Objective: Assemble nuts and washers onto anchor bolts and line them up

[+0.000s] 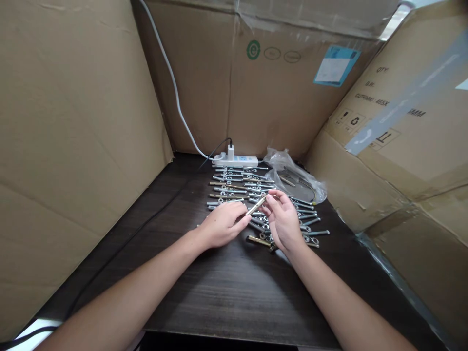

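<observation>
Cartons (73, 122), contents hidden, are walling the bench (234, 297) at nine, twelve and three o'clock; a bag (303, 173) is lying towards one. Centrally, the right hand (285, 219) is clamping its grip on a bolt (256, 205); the left hand (223, 225) is touching its nearer end, grip unclear. Two-handed handling is apparently calling for steadiness next.

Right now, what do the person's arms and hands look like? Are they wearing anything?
The left hand and right hand have no gloves, and no watch, bracelet or ring shows. The left forearm and right forearm are slim, getting wider away from the wrists. Both look bare, with no sleeves or markings on the parts in view.
</observation>
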Demonstrator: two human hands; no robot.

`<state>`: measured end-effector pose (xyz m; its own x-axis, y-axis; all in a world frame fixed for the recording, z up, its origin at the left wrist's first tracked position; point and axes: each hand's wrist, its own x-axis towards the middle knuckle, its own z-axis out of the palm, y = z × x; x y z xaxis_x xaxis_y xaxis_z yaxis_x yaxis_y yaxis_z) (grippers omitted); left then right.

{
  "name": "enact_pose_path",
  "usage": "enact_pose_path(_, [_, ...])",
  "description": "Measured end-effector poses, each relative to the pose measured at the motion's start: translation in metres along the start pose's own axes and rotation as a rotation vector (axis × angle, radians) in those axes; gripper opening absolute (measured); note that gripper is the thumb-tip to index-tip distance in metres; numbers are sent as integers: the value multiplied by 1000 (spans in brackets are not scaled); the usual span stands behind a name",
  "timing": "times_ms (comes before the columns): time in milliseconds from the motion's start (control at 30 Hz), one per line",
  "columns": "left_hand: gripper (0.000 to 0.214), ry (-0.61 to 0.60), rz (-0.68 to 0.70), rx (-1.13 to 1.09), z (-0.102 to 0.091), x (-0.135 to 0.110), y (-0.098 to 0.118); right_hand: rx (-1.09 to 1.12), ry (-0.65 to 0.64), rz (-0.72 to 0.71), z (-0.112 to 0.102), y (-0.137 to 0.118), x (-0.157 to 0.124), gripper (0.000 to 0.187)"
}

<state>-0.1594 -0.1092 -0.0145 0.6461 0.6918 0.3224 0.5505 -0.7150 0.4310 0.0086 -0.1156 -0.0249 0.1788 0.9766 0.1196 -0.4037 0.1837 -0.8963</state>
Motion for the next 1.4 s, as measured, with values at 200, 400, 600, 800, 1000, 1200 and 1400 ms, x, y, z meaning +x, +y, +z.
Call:
enact_pose_path(200, [30,24,-65,80,3,1,-2,-98,-8,-76,-2,3,0,21])
enact_pose_path(400, [24,44,-53,194,1,0,-3,-151,13,-97,-3,5,1,20])
enact_pose_path(600, [27,44,-49,184,1,0,1,-96,10,-73,1,2,-2,20])
enact_pose_path(800, [29,23,-13,84,1,0,4,-38,-44,-5,6,-2,-6,21])
enact_pose_path(1000, [28,-12,9,5,4,-1,5,-17,-125,94,7,-3,-11,29])
enact_pose_path(1200, [28,17,-2,35,6,-1,4,42,-175,114,6,-6,-11,30])
enact_pose_path(1400, [29,23,-16,50,9,0,-1,32,-145,111,5,-5,-8,24])
